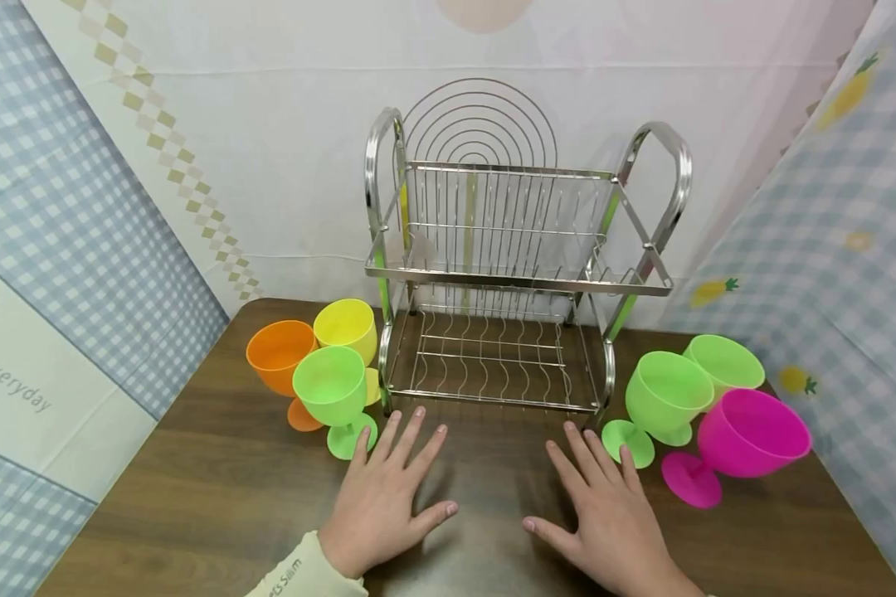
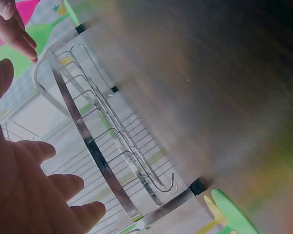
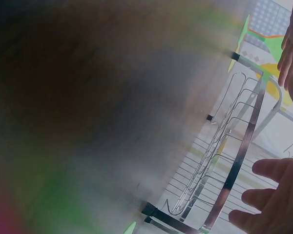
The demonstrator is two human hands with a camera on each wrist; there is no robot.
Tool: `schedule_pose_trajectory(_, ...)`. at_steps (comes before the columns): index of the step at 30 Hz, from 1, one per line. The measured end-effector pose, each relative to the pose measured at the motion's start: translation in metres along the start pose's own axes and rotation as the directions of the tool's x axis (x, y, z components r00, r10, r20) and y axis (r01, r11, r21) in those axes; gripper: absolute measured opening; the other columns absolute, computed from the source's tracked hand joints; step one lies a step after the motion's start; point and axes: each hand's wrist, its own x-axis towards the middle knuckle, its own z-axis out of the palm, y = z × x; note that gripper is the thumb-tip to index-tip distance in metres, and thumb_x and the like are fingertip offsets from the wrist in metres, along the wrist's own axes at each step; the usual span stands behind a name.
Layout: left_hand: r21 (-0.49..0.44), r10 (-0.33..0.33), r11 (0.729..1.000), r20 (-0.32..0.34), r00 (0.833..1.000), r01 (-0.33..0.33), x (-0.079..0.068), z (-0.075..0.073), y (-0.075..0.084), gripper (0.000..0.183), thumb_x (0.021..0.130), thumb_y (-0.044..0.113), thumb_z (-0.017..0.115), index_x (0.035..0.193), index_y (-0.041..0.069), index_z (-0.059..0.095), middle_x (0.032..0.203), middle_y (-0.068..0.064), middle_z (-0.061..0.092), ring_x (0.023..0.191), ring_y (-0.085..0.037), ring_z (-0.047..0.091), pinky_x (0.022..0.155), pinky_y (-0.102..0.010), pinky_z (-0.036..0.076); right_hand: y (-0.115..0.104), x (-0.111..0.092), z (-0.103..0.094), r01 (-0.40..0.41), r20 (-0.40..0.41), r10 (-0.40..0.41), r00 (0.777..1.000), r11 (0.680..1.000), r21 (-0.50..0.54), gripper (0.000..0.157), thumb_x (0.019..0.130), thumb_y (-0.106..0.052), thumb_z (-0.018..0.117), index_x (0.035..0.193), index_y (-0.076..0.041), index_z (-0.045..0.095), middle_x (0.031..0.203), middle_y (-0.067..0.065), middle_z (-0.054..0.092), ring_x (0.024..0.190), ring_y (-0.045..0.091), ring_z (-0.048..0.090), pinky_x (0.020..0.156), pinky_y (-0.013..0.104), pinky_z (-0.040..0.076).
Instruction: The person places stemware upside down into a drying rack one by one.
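My left hand (image 1: 383,502) is spread over the front of the wooden table, palm down, holding nothing. Its fingers point at the front edge of a two-tier metal dish rack (image 1: 493,404). To the right, my right hand (image 1: 605,518) is spread the same way and grips nothing. Left of the rack stand an orange goblet (image 1: 280,356), a yellow goblet (image 1: 346,327) and a green goblet (image 1: 330,385), the green one nearest my left hand. On the right are two green goblets (image 1: 664,394) (image 1: 726,365) and a magenta goblet (image 1: 754,435), close beyond my right fingers.
The brown table (image 1: 216,506) meets a white cloth backdrop (image 1: 291,166). Checked cloth hangs at the left (image 1: 82,191) and right (image 1: 814,274). The rack's upper tier (image 1: 518,282) stands over the lower one, between curved side handles.
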Motion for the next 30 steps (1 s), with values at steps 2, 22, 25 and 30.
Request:
schedule_pose_trajectory(2, -0.007, -0.002, 1.0, 0.002, 1.0, 0.002, 0.0, 0.0, 0.0, 0.086, 0.09, 0.074, 0.051, 0.159, 0.028, 0.03, 0.167, -0.007, 0.015, 0.151, -0.037, 0.021, 0.118, -0.066, 0.015, 0.0, 0.0, 0.0, 0.001, -0.008, -0.001, 1.0, 1.0, 0.008, 0.093, 0.082, -0.077, 0.06, 0.149, -0.013, 0.05, 0.163, 0.012, 0.028, 0.148, 0.038, 0.027, 0.123, 0.053, -0.005)
schedule_pose_trajectory(22, -0.136, -0.01, 0.991, -0.018, 1.0, 0.008, 0.001, 0.0, 0.005, 0.089, 0.089, 0.071, 0.055, 0.16, 0.024, 0.029, 0.168, -0.003, 0.012, 0.151, -0.035, 0.022, 0.118, -0.064, 0.018, -0.001, -0.006, -0.009, -0.14, -0.034, 0.16, 0.987, 0.935, 0.326, 0.096, 0.085, -0.056, 0.074, 0.159, -0.013, 0.03, 0.165, 0.003, 0.026, 0.142, 0.038, 0.039, 0.097, 0.063, 0.048)
schedule_pose_trajectory(25, -0.151, -0.012, 0.988, -0.02, 1.0, 0.009, 0.001, -0.002, 0.005, 0.089, 0.091, 0.073, 0.05, 0.161, 0.025, 0.026, 0.168, -0.002, 0.011, 0.151, -0.033, 0.022, 0.117, -0.064, 0.021, 0.0, -0.006, -0.012, -0.145, -0.061, 0.18, 0.982, 0.918, 0.369, 0.095, 0.084, -0.051, 0.078, 0.158, -0.013, 0.033, 0.164, -0.001, 0.029, 0.141, 0.037, 0.041, 0.099, 0.062, 0.046)
schedule_pose_trajectory(30, -0.217, -0.015, 0.976, -0.019, 1.0, 0.011, 0.001, -0.003, 0.007, 0.089, 0.092, 0.076, 0.041, 0.161, 0.022, 0.025, 0.168, 0.0, 0.011, 0.151, -0.031, 0.022, 0.118, -0.062, 0.021, 0.003, -0.006, -0.017, -0.174, -0.087, 0.239, 0.967, 0.872, 0.457, 0.093, 0.081, -0.042, 0.084, 0.157, -0.018, 0.036, 0.16, 0.0, 0.037, 0.14, 0.035, 0.043, 0.103, 0.061, 0.042)
